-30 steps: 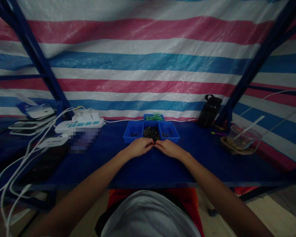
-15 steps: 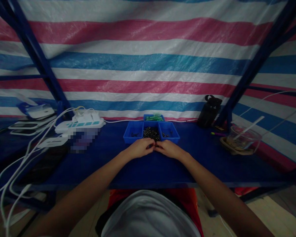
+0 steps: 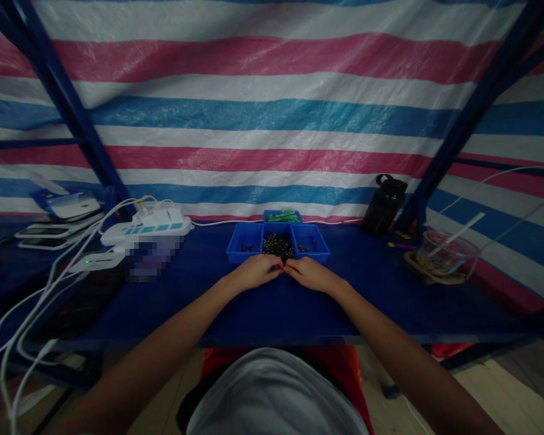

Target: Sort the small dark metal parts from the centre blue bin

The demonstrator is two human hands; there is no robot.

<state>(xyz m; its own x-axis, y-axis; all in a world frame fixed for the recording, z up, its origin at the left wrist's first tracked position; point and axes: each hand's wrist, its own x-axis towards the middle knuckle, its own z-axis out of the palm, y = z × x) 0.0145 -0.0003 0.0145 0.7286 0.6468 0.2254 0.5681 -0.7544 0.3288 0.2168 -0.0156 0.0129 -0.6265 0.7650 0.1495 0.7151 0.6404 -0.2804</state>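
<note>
My left hand [image 3: 258, 271] and my right hand [image 3: 312, 273] meet fingertip to fingertip at the near edge of the blue bins. Both are closed in a pinch; whatever lies between the fingers is too small to make out. Just beyond them, the middle bin holds a heap of small dark and shiny parts [image 3: 278, 246]. A few dark pieces lie in the left blue bin [image 3: 239, 236], and several more in the right blue bin [image 3: 316, 234]. Green items [image 3: 284, 215] fill a smaller bin behind.
On the left of the blue table [image 3: 272, 320] are a white power strip [image 3: 152, 228], white cables and phones [image 3: 45, 229]. A black bottle [image 3: 384, 204] stands at the back right, near a plastic cup [image 3: 448, 252] with a straw. Blue metal posts frame both sides.
My hands have barely moved; the fingertips have shifted very slightly to the left. A small green light now shows on the white device at the left.
</note>
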